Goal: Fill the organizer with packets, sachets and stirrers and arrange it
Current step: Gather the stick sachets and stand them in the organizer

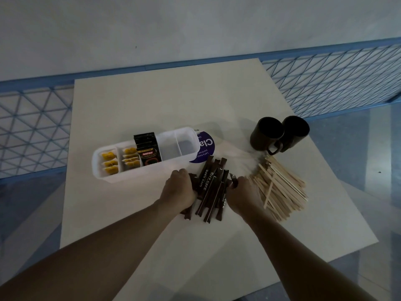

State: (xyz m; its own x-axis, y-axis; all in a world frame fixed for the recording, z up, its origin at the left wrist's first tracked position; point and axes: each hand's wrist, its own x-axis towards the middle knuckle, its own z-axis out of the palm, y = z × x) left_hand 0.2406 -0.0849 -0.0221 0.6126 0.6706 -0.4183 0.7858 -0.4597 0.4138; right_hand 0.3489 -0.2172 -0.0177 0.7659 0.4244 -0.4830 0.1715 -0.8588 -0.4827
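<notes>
My left hand and right hand curl round the sugar sachets between them; light, slippery, I'd squeeze mid-length

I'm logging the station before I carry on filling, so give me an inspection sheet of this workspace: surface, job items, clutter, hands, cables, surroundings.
Surface: pale board, items grouped at its middle and right.
Job's things: organizer holds yellow packets in its two left compartments and black Kopiko sachets upright in the next; the two right compartments look empty. Brown sugar sticks piled in front of it; wooden stirrers heaped to their right.
Clutter: two dark mugs behind the stirrers; purple round label partly under the organizer.
Hands: left hand and right hand grip the sugar sticks from either side.
Cables: nothing seen.
Surroundings: blue mesh railing and plain wall behind.
</notes>
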